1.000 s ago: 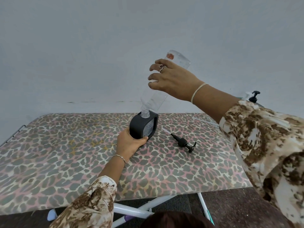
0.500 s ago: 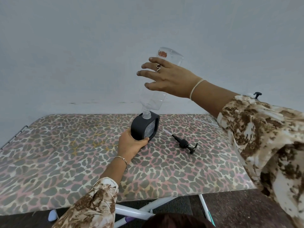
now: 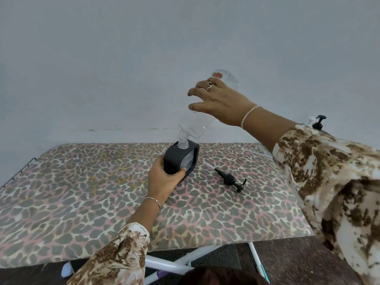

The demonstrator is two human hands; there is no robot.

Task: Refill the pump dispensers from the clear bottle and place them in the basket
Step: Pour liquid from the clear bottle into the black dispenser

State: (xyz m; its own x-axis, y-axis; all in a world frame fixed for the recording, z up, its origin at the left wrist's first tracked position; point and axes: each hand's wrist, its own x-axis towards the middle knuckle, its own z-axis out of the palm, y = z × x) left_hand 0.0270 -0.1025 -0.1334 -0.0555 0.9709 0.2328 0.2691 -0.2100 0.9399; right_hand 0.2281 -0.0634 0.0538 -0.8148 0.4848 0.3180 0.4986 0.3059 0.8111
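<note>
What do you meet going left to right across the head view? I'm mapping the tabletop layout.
Left hand → black dispenser, steadied by that hand → loose pump head lying on the table → another pump top behind the right sleeve.

The left hand [image 3: 164,182] grips the black dispenser [image 3: 181,159], which stands upright near the far edge of the leopard-print table [image 3: 82,192]. The right hand [image 3: 218,101] holds the clear bottle [image 3: 197,124] upside down and tilted, its neck in the dispenser's opening. A black pump head [image 3: 230,178] lies on the table just right of the dispenser. Another pump top [image 3: 318,122] shows beyond the right sleeve [image 3: 329,171].
</note>
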